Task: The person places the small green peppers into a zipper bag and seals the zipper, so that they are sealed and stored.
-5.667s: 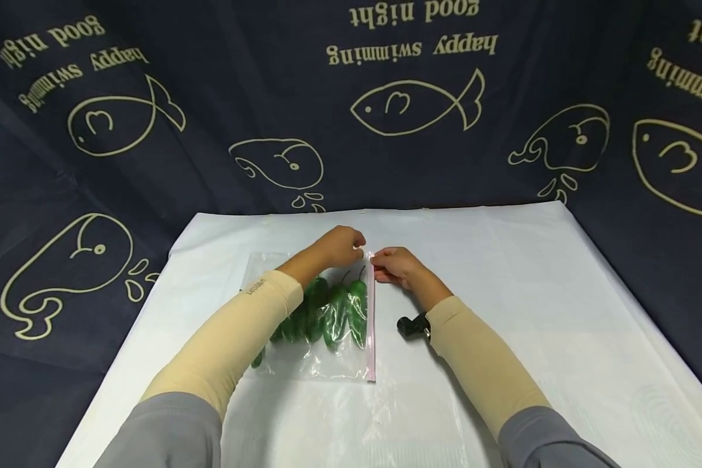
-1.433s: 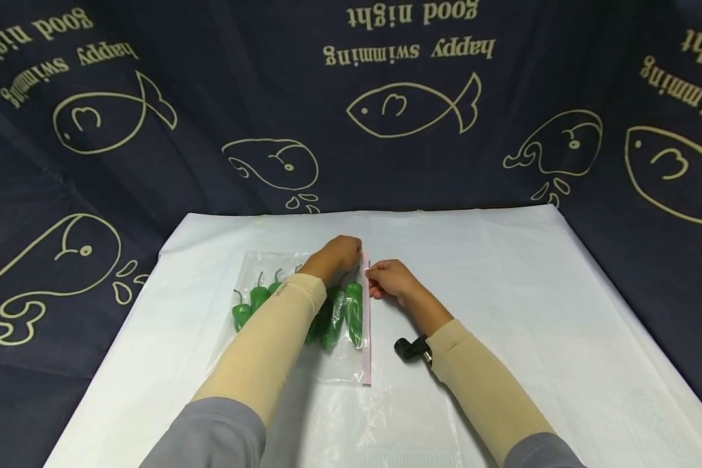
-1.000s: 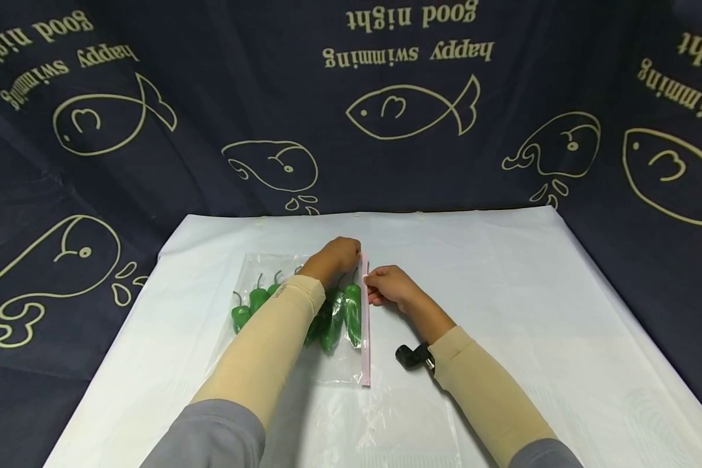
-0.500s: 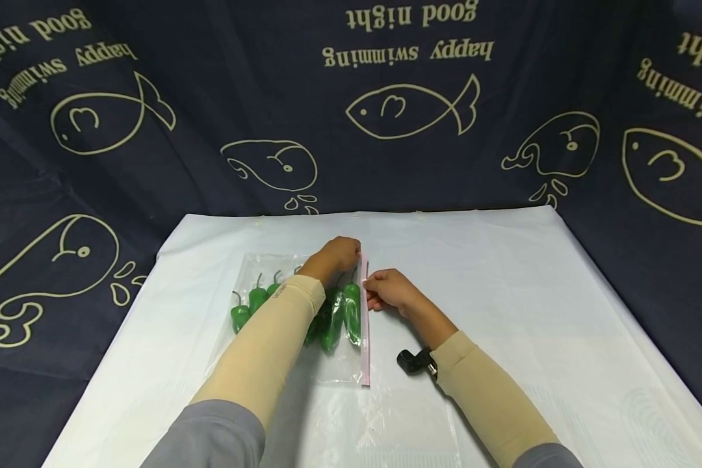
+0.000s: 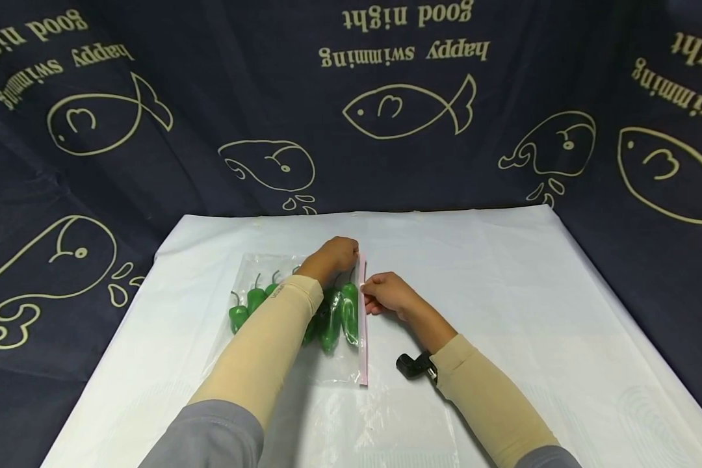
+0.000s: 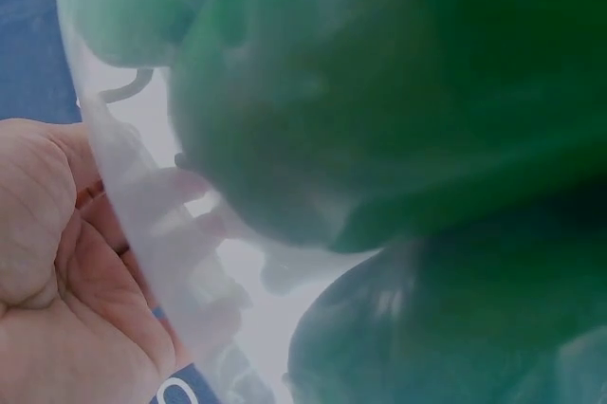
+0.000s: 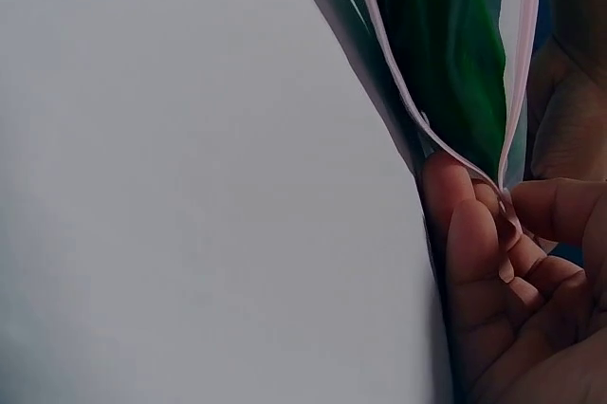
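A clear zip-lock bag [image 5: 333, 370] with a pink zip strip [image 5: 363, 351] lies on the table, several green peppers [image 5: 349, 315] inside it. My left hand [image 5: 337, 253] grips the bag's far corner by the strip; its forearm covers some peppers. In the left wrist view that hand [image 6: 71, 262] has its fingers behind the clear plastic. Closer to me, my right hand [image 5: 388, 291] pinches the strip between thumb and fingers. The right wrist view shows two pink strip edges [image 7: 394, 72] spread apart, meeting at the right hand's fingertips [image 7: 471, 224].
A white cloth [image 5: 538, 312] covers the table. Nearer to me lies a flat sheet of clear plastic [image 5: 406, 422]. A small black device [image 5: 412, 366] sits at my right wrist. Behind the table hangs a dark blue curtain [image 5: 386, 175] with fish and whale drawings.
My right hand has slid along the pink strip towards me from near the far corner. My left hand, earlier with fingers apart above the bag, has taken hold of that corner.
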Motion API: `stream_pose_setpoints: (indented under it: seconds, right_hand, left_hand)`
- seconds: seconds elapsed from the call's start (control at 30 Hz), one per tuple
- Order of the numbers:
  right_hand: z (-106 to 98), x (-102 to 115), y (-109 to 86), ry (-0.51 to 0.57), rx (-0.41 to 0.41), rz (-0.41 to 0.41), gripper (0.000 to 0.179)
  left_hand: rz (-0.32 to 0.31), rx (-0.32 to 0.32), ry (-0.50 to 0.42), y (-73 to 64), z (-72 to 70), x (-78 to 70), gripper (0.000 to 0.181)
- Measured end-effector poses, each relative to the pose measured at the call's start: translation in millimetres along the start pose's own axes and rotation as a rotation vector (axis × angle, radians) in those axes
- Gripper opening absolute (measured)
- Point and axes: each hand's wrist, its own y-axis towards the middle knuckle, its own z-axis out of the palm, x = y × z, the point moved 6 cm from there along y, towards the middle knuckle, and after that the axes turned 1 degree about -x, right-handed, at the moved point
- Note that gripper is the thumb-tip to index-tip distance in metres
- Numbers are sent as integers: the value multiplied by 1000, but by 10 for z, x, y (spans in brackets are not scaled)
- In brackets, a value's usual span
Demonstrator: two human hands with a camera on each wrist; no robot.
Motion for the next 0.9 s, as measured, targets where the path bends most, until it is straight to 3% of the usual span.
stream_pose_setpoints:
  seconds: [0.9]
  right_hand:
    - [69,-28,-156,-27,51,-22,17]
  left_hand:
    - [6,-21,9,-3,-21,-10,21]
